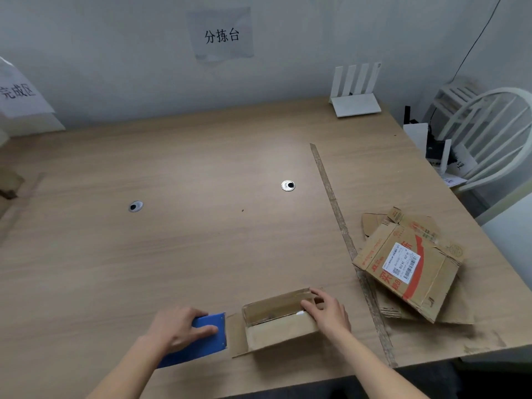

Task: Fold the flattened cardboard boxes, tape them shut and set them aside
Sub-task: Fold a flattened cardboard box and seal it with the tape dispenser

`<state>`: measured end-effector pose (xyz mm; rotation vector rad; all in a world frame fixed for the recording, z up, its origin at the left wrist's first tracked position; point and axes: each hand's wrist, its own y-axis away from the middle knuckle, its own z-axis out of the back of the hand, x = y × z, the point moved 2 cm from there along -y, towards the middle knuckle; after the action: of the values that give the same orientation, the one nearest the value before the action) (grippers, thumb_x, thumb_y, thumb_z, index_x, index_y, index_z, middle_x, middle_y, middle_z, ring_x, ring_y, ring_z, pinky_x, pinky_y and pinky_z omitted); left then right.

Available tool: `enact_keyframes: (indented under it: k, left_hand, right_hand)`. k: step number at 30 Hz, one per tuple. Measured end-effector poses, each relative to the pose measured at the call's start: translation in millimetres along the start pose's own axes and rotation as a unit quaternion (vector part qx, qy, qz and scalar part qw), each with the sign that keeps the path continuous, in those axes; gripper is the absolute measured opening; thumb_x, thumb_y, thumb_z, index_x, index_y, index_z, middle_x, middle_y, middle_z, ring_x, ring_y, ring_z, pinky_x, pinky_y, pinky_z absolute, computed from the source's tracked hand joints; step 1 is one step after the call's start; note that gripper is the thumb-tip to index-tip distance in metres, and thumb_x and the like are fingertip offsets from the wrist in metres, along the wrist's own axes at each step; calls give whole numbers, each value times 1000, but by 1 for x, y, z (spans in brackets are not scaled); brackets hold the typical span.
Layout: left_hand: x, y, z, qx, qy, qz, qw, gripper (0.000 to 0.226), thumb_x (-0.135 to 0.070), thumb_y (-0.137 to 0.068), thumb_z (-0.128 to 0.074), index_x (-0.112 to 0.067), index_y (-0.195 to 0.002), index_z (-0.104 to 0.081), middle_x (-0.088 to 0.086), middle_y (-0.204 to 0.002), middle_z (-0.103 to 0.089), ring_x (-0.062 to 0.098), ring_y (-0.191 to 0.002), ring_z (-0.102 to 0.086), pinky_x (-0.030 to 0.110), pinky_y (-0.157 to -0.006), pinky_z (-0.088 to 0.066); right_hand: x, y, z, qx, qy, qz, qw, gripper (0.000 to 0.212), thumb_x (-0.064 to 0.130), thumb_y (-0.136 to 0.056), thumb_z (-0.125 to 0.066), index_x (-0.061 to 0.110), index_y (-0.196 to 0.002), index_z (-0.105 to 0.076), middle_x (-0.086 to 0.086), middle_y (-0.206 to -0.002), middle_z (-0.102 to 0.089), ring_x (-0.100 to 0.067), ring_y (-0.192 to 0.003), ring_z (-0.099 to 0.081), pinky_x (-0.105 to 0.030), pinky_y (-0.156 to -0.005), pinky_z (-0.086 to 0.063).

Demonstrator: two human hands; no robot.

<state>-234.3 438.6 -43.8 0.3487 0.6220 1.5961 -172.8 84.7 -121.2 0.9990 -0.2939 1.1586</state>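
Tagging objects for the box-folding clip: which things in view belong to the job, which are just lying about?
Job:
- small cardboard box, right hand on its top
- blue tape dispenser, held by left hand
- flattened printed boxes, at the right of the table

Lying about:
- white router
- white chair
- wall signs
- table grommets

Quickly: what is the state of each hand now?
Left hand: grips the blue flat tape dispenser.
Right hand: open, fingers resting on the small brown cardboard box.
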Motion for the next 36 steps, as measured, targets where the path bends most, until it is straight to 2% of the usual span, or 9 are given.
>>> enact_keyframes:
  k: [3,11,15,18,21,24,27,31,36]
  left_hand:
    - [-3,2,-11,15,26,6,1000,55,-81,-77,-38,-45,-107,-67,-17,-93,-70,7,-85,-63,29,-73,-50]
    - [-8,-3,-43,4,82,39,996,57,-77,-81,-40,-30,-94,-70,-8,-84,-69,11,-77,-64,28,-62,-44]
    - [-33,-20,-55,-32,17,69,997,51,-71,-85,-42,-26,-90,-65,-3,-92,-69,21,-85,-63,32,-66,-42]
    - [-55,-37,-57,-60,-76,105,990,49,-67,-91,-42,-24,-98,-66,1,-105,-71,26,-99,-67,33,-71,-43]
    - [-57,-46,-52,-49,-82,123,988,51,-65,-92,-45,-21,-103,-67,3,-112,-71,27,-107,-66,33,-75,-45]
    - [-48,-45,-48,-71,-38,123,989,51,-69,-89,-45,-24,-102,-66,2,-108,-70,27,-103,-65,33,-76,-46]
    - [-33,-35,-48,-114,30,126,985,50,-70,-89,-43,-31,-112,-64,-1,-108,-70,25,-102,-65,34,-76,-47]
    - [-24,-22,-46,-198,89,113,970,50,-70,-92,-41,-35,-122,-59,-3,-96,-70,23,-87,-67,32,-66,-47]
    - [-22,-14,-48,-239,87,126,959,53,-71,-93,-39,-36,-131,-53,-3,-90,-71,23,-80,-68,32,-62,-51]
  right_hand:
    - [2,1,-4,1,0,3,1000,53,55,-90,-66,39,-139,-52,3,-133,-60,-19,-121,-53,-44,-98,-49]
    - [1,0,-7,-6,-3,10,1000,54,53,-90,-67,38,-140,-53,2,-132,-61,-19,-119,-56,-43,-96,-49]
    - [-4,-4,-8,-5,-5,20,1000,53,55,-88,-68,40,-138,-55,4,-127,-64,-12,-107,-57,-38,-88,-49]
    - [-6,-9,-7,-6,5,21,1000,55,54,-88,-69,38,-139,-55,4,-125,-65,-10,-102,-57,-35,-85,-48]
    - [-8,-8,-6,-4,7,23,1000,57,53,-88,-69,36,-140,-54,4,-126,-64,-9,-101,-56,-35,-85,-47]
    - [-8,-7,-4,-12,10,21,1000,57,53,-89,-68,35,-141,-54,3,-128,-64,-13,-106,-57,-38,-89,-48]
    - [-7,-3,-5,-20,9,22,1000,56,53,-91,-66,33,-142,-53,1,-131,-63,-18,-112,-59,-37,-88,-46]
    - [-4,-1,-1,-29,-2,32,999,55,50,-94,-63,28,-144,-52,0,-130,-64,-16,-109,-59,-38,-90,-48]
    - [-3,0,8,-74,31,11,997,39,44,-95,-63,33,-133,-59,5,-104,-63,-15,-95,-55,-34,-78,-45]
